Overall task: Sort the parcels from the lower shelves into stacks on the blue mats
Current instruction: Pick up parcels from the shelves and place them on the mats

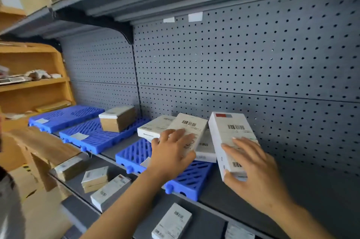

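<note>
Held parcel: white box (229, 133) with a red and grey mark, tilted up on end just right of the near blue mat (191, 180).
Right hand (257, 172): clamped on that box, fingers across its label face, thumb hooked at the lower edge.
Left hand (171, 153): fingers spread and fairly straight on the barcoded parcel (190, 125), apparently pressing rather than grasping.
Stack: the barcoded parcel lies askew on other white parcels on the near mat.
Around: brown box (117, 119) on the next mat (91, 135); loose parcels (111, 192) on the lower shelf; pegboard (253, 63) behind.

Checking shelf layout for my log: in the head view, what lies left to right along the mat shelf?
Leftmost blue mat → brown box → left hand on tilted parcel → red-marked parcel in right hand.
</note>
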The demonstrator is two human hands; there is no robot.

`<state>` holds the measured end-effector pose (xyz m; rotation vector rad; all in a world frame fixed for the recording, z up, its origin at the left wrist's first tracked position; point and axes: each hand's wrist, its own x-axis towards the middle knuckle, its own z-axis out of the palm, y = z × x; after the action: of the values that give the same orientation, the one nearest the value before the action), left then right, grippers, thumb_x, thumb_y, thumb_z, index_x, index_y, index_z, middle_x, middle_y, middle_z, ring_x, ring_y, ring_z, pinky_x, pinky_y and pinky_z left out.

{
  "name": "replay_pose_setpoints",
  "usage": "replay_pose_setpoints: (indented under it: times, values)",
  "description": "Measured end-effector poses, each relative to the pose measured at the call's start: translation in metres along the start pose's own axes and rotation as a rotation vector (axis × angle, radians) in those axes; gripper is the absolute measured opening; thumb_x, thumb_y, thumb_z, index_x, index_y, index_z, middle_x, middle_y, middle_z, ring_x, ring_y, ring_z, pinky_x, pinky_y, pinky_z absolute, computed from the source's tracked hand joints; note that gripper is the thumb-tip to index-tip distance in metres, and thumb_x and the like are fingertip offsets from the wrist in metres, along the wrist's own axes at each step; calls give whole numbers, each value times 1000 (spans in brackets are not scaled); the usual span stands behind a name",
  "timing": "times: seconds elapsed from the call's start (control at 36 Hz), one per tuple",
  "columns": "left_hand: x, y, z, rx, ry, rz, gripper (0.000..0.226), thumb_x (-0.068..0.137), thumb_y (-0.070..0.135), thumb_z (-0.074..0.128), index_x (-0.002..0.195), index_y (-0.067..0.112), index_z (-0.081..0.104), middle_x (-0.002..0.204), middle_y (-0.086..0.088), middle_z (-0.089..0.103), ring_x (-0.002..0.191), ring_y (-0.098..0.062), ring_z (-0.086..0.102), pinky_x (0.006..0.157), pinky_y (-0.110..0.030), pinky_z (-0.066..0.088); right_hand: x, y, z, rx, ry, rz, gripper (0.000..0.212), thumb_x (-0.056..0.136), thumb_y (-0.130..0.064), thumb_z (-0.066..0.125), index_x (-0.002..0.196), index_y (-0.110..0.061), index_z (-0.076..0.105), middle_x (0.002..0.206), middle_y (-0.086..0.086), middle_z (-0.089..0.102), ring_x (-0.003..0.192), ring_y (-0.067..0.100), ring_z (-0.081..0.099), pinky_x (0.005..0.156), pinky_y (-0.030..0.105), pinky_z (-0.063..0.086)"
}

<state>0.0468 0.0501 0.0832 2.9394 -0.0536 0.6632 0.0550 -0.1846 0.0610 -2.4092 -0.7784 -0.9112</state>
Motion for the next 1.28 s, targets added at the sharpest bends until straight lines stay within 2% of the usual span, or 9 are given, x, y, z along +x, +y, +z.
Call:
replay_pose_setpoints:
  times: [0.11, 0.28, 0.47, 0.58, 0.75, 0.86, 0.94, 1.08, 1.28]
  values:
    - [24, 7, 11, -9, -36, 18, 73, 73, 67, 15, 139, 46, 37, 150, 16, 31, 136, -17, 22, 102, -45, 28, 4, 11, -1, -11, -13, 27, 56, 71, -50, 49, 126, -39, 52, 135, -6, 52, 129, 14, 38, 85, 52, 47]
    - [43, 7, 21, -48, -167, 22, 49, 93, 53, 38, 141, 44, 37, 151, 14, 31, 138, -14, 20, 104, -46, 24, 5, 18, -2, -30, -16, 67, 58, 72, -52, 50, 128, -40, 48, 136, -8, 51, 130, 12, 36, 89, 51, 46]
    - [48, 3, 20, -35, -183, 114, 64, 89, 69, 32, 146, 41, 28, 153, 9, 30, 141, -16, 20, 113, -47, 18, 9, 9, -4, -31, -7, 63, 58, 70, -51, 51, 126, -39, 51, 135, -7, 53, 129, 13, 38, 86, 52, 49]
    - [40, -5, 18, -145, -55, 235, 86, 79, 79, 27, 152, 36, 10, 154, 10, 29, 142, -13, 21, 116, -43, 17, 14, -3, -7, -36, -2, 41, 59, 71, -52, 51, 128, -39, 49, 138, -9, 50, 131, 12, 35, 90, 52, 46]
    - [9, -24, -3, -314, 130, 457, 101, 81, 70, 56, 153, 33, -4, 153, 11, 27, 141, -7, 22, 115, -30, 19, 27, -42, -4, -6, 38, -33, 59, 72, -51, 52, 129, -40, 46, 138, -8, 48, 131, 13, 36, 89, 52, 45]
    - [-11, -47, -23, -309, 213, 530, 102, 80, 63, 62, 154, 27, 1, 154, 6, 26, 142, -12, 23, 114, -39, 26, 36, -83, 3, 12, 44, -82, 59, 72, -51, 51, 130, -39, 46, 138, -8, 48, 132, 13, 35, 91, 53, 45]
    - [-25, -70, -33, -309, 220, 512, 104, 79, 61, 64, 153, 30, -1, 155, -3, 26, 144, -15, 20, 114, -41, 27, 45, -119, 13, 29, 32, -97, 61, 72, -50, 50, 131, -38, 46, 139, -8, 48, 133, 12, 34, 94, 52, 43]
    - [-50, -122, -54, -363, 255, 432, 103, 77, 62, 63, 152, 34, -2, 158, 1, 15, 147, -7, 4, 115, -24, 12, 60, -181, 41, 76, 29, -124, 60, 73, -51, 50, 132, -37, 49, 140, -9, 47, 134, 12, 32, 98, 50, 41]
    - [-89, -218, -81, -495, 255, 320, 104, 72, 57, 70, 149, 41, 2, 161, 2, 8, 147, -7, 3, 116, -37, 25, 80, -277, 95, 189, 49, -220, 57, 76, -50, 52, 130, -33, 49, 138, -4, 49, 133, 17, 37, 98, 50, 43]
